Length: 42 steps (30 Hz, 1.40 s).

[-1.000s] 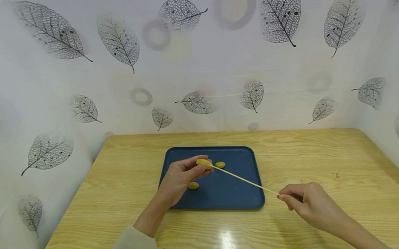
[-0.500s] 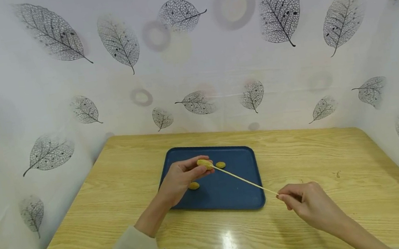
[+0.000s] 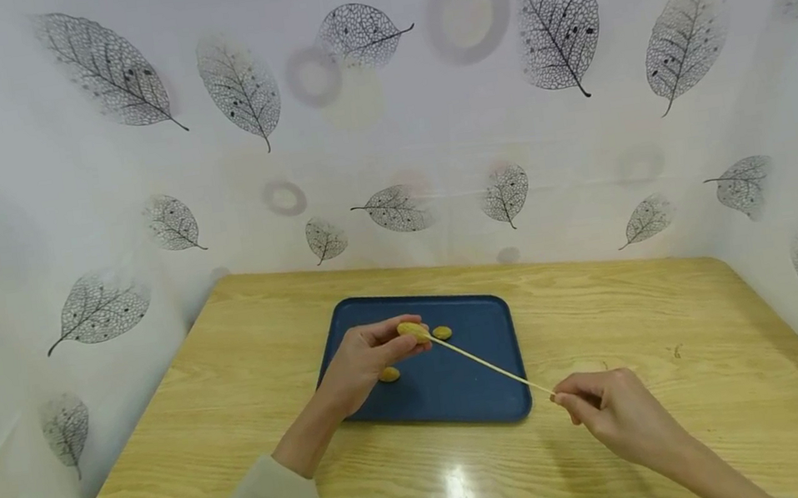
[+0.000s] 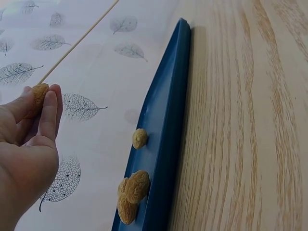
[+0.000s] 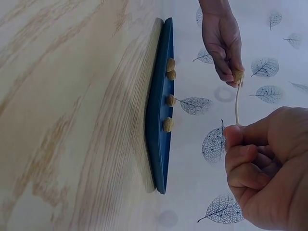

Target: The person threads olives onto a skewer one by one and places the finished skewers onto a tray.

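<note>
My left hand (image 3: 362, 367) pinches a wrinkled yellow-brown oval dried fruit (image 3: 412, 331) above the blue tray (image 3: 464, 396). A thin wooden skewer (image 3: 490, 366) runs from the fruit's right end down to my right hand (image 3: 617, 409), whose thumb and fingers pinch its other end. The skewer meets the fruit's end; how deep it goes in cannot be seen. In the right wrist view the skewer (image 5: 237, 103) looks slightly bent. More such fruits lie on the tray, one (image 3: 443, 332) behind the held fruit and another (image 3: 389, 375) below my left hand.
The tray lies on a light wooden table (image 3: 643, 318). In the left wrist view several fruits sit near the tray's rim, some clustered together (image 4: 127, 207). White cloth (image 3: 413, 129) with leaf prints hangs behind the table and along both sides.
Both hands keep their hold on the fruit and skewer. They shift very slightly, the right hand a little to the left; the view also tilts up a touch.
</note>
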Each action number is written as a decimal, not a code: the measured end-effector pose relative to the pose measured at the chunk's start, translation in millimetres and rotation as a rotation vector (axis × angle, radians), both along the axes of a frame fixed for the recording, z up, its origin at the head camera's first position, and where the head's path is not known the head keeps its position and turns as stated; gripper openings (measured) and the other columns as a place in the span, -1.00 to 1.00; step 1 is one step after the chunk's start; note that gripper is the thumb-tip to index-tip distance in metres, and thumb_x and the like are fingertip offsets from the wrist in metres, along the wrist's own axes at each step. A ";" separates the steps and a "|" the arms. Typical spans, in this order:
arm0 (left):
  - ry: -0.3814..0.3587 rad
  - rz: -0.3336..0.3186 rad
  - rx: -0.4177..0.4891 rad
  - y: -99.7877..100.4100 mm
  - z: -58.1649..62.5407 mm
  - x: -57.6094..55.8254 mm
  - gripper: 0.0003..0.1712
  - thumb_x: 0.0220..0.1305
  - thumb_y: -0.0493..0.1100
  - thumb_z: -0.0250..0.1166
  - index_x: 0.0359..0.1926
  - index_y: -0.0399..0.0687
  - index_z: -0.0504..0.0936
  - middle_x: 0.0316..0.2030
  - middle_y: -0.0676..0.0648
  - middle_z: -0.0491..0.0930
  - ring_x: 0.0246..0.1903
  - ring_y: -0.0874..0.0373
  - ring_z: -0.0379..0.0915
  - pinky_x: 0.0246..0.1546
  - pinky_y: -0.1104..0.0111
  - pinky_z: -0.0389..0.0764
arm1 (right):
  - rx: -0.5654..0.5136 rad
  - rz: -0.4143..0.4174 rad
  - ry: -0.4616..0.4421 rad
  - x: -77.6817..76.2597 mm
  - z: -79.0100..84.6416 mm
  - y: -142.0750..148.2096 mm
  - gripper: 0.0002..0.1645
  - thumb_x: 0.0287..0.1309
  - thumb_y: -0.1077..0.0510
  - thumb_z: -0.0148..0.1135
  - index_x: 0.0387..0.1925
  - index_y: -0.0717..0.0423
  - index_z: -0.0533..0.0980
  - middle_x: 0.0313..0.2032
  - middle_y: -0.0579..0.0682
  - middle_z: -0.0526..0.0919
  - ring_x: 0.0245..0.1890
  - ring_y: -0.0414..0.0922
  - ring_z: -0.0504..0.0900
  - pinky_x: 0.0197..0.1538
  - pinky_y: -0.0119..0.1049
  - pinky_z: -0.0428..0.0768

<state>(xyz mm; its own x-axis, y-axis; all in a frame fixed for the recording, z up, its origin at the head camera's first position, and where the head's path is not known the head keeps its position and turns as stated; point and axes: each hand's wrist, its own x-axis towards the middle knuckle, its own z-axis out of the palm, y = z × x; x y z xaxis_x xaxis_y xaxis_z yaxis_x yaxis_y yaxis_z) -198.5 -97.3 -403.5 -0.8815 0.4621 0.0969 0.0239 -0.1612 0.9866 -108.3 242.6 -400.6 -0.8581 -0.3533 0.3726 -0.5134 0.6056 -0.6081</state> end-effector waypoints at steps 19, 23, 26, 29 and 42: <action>0.031 0.011 -0.032 2.0 0.2 1.1 -0.56 0.52 -0.26 0.24 0.33 -0.34 0.54 0.13 -0.27 0.66 0.02 0.11 0.69 0.30 -0.20 0.43 | -0.017 -0.031 -0.036 0.0 0.7 -6.2 -0.86 0.23 0.40 0.40 -0.30 0.13 0.76 -0.61 -0.27 0.56 -0.72 -0.46 0.25 -0.77 -0.48 0.29; 0.028 0.005 -0.027 2.3 -0.2 1.4 -0.56 0.52 -0.27 0.24 0.33 -0.35 0.54 0.11 -0.27 0.66 0.02 0.12 0.69 0.29 -0.20 0.43 | -0.019 -0.034 -0.046 0.3 0.7 -7.0 -0.87 0.23 0.39 0.40 -0.31 0.13 0.76 -0.61 -0.27 0.57 -0.71 -0.45 0.27 -0.76 -0.47 0.31; 0.030 -0.004 -0.017 2.4 -0.4 1.3 -0.56 0.52 -0.29 0.23 0.34 -0.37 0.52 0.14 -0.30 0.64 0.02 0.13 0.69 0.29 -0.19 0.43 | -0.023 -0.036 -0.061 0.4 0.7 -7.4 -0.87 0.24 0.38 0.39 -0.30 0.13 0.76 -0.60 -0.26 0.57 -0.71 -0.44 0.27 -0.76 -0.45 0.31; 0.033 -0.010 -0.011 2.5 -0.1 1.4 -0.56 0.52 -0.30 0.22 0.33 -0.38 0.52 0.16 -0.34 0.61 0.03 0.13 0.68 0.30 -0.18 0.43 | -0.028 -0.039 -0.073 0.5 0.6 -7.9 -0.87 0.25 0.38 0.39 -0.30 0.14 0.76 -0.60 -0.25 0.57 -0.72 -0.44 0.26 -0.77 -0.45 0.31; 0.052 -0.002 -0.041 2.7 0.8 3.5 -0.56 0.53 -0.28 0.22 0.33 -0.36 0.53 0.14 -0.29 0.64 0.05 0.09 0.68 0.28 -0.08 0.51 | -0.039 -0.051 -0.099 0.5 1.3 -11.8 -0.87 0.25 0.38 0.39 -0.30 0.13 0.77 -0.61 -0.28 0.56 -0.72 -0.44 0.25 -0.77 -0.45 0.30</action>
<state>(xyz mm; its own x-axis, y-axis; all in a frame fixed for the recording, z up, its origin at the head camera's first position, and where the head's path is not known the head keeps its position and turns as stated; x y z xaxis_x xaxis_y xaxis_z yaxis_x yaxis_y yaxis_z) -195.0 -94.5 -402.7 -0.8750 0.4680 0.1237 0.0752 -0.1211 0.9898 -107.8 230.9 -399.2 -0.9080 -0.2954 0.2972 -0.4185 0.6046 -0.6777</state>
